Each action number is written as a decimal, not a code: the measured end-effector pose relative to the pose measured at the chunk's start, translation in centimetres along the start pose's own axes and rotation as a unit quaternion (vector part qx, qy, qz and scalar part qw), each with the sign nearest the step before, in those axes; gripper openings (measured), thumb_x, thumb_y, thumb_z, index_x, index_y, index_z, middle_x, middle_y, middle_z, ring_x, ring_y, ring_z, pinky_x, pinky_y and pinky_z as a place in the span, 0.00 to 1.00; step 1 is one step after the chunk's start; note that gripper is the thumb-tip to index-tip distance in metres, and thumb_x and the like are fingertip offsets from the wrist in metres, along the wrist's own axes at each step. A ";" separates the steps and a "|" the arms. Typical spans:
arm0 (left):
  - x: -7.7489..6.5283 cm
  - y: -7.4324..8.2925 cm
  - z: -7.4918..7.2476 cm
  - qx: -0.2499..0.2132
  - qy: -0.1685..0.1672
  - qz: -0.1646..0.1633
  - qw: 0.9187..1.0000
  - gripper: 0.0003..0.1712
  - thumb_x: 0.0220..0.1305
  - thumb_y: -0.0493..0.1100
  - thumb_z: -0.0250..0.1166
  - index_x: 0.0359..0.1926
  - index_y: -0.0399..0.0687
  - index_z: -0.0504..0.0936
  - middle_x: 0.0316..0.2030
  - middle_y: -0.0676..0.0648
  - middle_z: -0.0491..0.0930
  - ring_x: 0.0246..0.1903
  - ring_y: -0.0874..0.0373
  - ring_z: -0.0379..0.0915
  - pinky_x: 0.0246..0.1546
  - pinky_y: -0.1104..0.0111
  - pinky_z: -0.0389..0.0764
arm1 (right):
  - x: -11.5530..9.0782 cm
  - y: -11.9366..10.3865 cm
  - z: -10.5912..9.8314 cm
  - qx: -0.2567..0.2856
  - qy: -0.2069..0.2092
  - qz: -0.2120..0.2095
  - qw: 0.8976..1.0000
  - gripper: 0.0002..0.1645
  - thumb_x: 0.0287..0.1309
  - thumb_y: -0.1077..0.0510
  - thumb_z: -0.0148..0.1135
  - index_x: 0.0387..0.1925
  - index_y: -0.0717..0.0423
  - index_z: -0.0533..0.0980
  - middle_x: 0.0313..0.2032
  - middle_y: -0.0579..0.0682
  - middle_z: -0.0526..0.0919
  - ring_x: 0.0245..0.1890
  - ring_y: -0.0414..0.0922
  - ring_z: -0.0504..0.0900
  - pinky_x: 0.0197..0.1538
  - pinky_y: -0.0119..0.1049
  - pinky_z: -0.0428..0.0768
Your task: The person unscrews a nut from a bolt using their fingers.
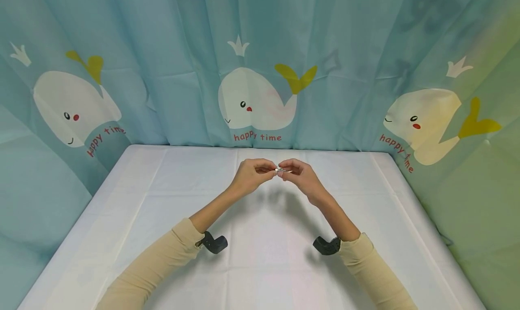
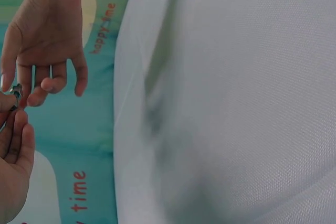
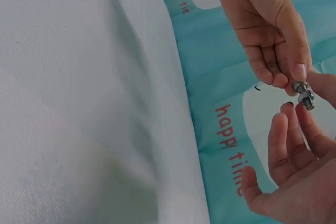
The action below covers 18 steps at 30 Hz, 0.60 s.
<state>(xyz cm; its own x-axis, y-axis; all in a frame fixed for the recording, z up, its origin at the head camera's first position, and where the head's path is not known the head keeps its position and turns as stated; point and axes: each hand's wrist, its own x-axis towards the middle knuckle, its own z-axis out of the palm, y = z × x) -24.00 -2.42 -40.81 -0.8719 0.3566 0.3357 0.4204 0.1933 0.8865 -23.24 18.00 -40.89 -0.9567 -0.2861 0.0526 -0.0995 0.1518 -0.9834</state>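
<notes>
Both hands meet fingertip to fingertip above the far part of the white table (image 1: 260,238). My left hand (image 1: 253,174) pinches one end of a small silver bolt (image 3: 310,105) between thumb and fingers. A metal nut (image 3: 305,96) sits on the bolt's threads, and the threaded end sticks out past it. My right hand (image 1: 301,174) has its thumb and index fingertip at either side of the nut, the other fingers spread apart. Part of the bolt is hidden behind the left fingertips. In the left wrist view the nut (image 2: 16,89) shows between the two hands.
A blue-green curtain (image 1: 174,107) with white whales and "happy time" lettering hangs behind the table and along both sides. Dark curved wrist mounts (image 1: 215,243) stick out from the beige cuffs. Shadows of the arms fall on the white cloth.
</notes>
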 end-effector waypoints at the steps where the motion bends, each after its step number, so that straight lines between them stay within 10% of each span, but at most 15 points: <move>1: 0.0 0.0 0.0 -0.001 0.000 0.000 1.000 0.06 0.63 0.35 0.69 0.41 0.38 0.88 0.36 0.47 0.87 0.37 0.57 0.84 0.41 0.67 0.84 | 0.0 0.0 0.0 0.002 0.002 0.004 1.000 0.19 0.63 0.56 0.67 0.51 0.63 0.78 0.40 0.53 0.82 0.43 0.57 0.79 0.57 0.53 0.75; 8: 0.1 0.0 0.0 0.003 -0.002 0.000 1.000 0.06 0.63 0.36 0.69 0.40 0.39 0.88 0.35 0.48 0.87 0.36 0.58 0.84 0.40 0.67 0.84 | 0.0 0.1 -0.1 0.017 0.007 0.010 1.000 0.15 0.64 0.56 0.65 0.46 0.63 0.80 0.42 0.59 0.83 0.48 0.65 0.76 0.60 0.63 0.69; 18: 0.1 0.0 0.0 0.001 0.001 -0.001 1.000 0.06 0.62 0.35 0.70 0.40 0.37 0.88 0.35 0.47 0.87 0.36 0.57 0.84 0.40 0.67 0.84 | 0.0 0.0 -0.1 0.000 0.003 -0.012 1.000 0.16 0.61 0.63 0.68 0.48 0.65 0.77 0.43 0.53 0.82 0.42 0.47 0.81 0.50 0.40 0.79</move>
<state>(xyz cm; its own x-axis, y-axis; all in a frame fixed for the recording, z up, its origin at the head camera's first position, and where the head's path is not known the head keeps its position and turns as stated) -24.04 -2.36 -40.81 -0.8727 0.3553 0.3347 0.4196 0.1957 0.8863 -23.26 18.06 -40.88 -0.9557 -0.2838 0.0776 -0.1226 0.1443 -0.9819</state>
